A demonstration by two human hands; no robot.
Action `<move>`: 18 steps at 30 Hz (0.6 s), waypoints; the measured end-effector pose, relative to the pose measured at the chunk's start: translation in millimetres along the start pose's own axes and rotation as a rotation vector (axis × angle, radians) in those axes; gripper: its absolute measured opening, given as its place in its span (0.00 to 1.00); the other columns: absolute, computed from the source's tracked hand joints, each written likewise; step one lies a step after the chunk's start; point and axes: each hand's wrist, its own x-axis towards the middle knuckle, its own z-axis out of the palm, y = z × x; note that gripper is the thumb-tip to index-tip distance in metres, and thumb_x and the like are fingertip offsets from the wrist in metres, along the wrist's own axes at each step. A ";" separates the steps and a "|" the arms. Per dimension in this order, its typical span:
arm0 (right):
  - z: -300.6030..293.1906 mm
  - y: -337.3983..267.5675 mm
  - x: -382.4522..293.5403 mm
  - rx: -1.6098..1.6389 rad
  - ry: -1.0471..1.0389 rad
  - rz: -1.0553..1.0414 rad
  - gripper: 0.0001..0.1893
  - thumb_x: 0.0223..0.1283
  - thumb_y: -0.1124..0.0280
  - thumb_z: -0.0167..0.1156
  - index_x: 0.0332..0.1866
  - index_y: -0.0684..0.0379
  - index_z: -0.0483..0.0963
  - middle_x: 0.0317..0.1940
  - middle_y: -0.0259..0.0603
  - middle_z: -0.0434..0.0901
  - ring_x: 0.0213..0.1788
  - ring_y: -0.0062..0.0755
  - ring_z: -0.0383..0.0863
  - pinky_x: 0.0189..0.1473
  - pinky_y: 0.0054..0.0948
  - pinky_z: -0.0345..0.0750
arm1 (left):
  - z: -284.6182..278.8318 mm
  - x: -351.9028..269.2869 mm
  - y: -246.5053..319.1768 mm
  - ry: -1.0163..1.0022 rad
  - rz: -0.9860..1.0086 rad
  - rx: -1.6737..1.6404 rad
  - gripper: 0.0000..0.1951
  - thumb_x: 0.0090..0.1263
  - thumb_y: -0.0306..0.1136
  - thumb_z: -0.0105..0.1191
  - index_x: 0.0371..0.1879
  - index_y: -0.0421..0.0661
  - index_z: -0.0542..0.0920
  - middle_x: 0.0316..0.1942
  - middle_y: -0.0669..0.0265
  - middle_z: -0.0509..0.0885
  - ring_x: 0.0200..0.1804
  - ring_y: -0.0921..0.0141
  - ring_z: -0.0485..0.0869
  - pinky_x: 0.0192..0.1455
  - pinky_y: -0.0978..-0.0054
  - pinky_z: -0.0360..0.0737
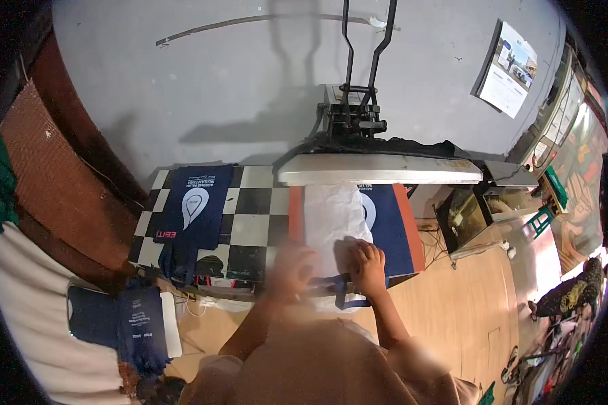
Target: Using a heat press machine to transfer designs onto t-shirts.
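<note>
A navy fabric bag (392, 228) with a white printed emblem lies on the orange-red lower pad (410, 233) of a heat press. A wrinkled white sheet (329, 212) covers much of the bag, leaving its right part bare. My right hand (369, 263) rests at the sheet's near right corner, fingers bent; whether they pinch it is hidden. Blurred, my left hand (295, 266) is at the near left side of the pad, so its grip is unclear. Between my hands a navy strap (344, 293) hangs over the near edge. The raised pale upper platen (380, 169) covers the bag's far end.
Another printed navy bag (195, 207) lies on the checkered tabletop (253, 200) to the left. Navy fabric items (142, 324) are piled low at the left. The press's black lever handle (367, 55) rises before the wall. A glass-sided case (466, 217) stands at the right.
</note>
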 end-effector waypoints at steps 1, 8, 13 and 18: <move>1.7 2.0 -0.6 0.001 -0.007 0.000 0.26 0.48 0.72 0.64 0.58 0.56 0.76 0.62 0.43 0.73 0.66 0.47 0.69 0.69 0.46 0.62 | 0.7 -0.8 0.5 0.001 0.001 0.001 0.16 0.56 0.24 0.60 0.44 0.38 0.80 0.45 0.51 0.82 0.44 0.50 0.82 0.45 0.58 0.80; 1.1 3.6 -4.5 -0.009 0.018 -0.014 0.25 0.52 0.67 0.63 0.59 0.54 0.75 0.63 0.43 0.73 0.67 0.47 0.68 0.69 0.48 0.60 | 7.6 -2.0 13.3 -0.043 -0.086 0.162 0.19 0.57 0.23 0.58 0.50 0.39 0.78 0.53 0.51 0.79 0.55 0.52 0.79 0.56 0.62 0.77; 8.5 8.5 -5.1 -0.058 -0.020 0.006 0.29 0.49 0.61 0.64 0.60 0.58 0.73 0.62 0.46 0.72 0.67 0.51 0.67 0.70 0.52 0.59 | 45.7 34.9 47.7 -0.252 -0.109 0.263 0.27 0.62 0.33 0.60 0.62 0.40 0.74 0.67 0.56 0.72 0.68 0.57 0.70 0.72 0.55 0.63; 9.6 10.2 -4.1 -0.029 -0.031 -0.014 0.30 0.50 0.58 0.63 0.60 0.61 0.72 0.61 0.48 0.72 0.68 0.53 0.66 0.69 0.56 0.58 | 75.5 23.3 44.6 -0.294 -0.156 0.404 0.28 0.71 0.45 0.54 0.64 0.40 0.72 0.69 0.56 0.70 0.72 0.54 0.66 0.74 0.54 0.60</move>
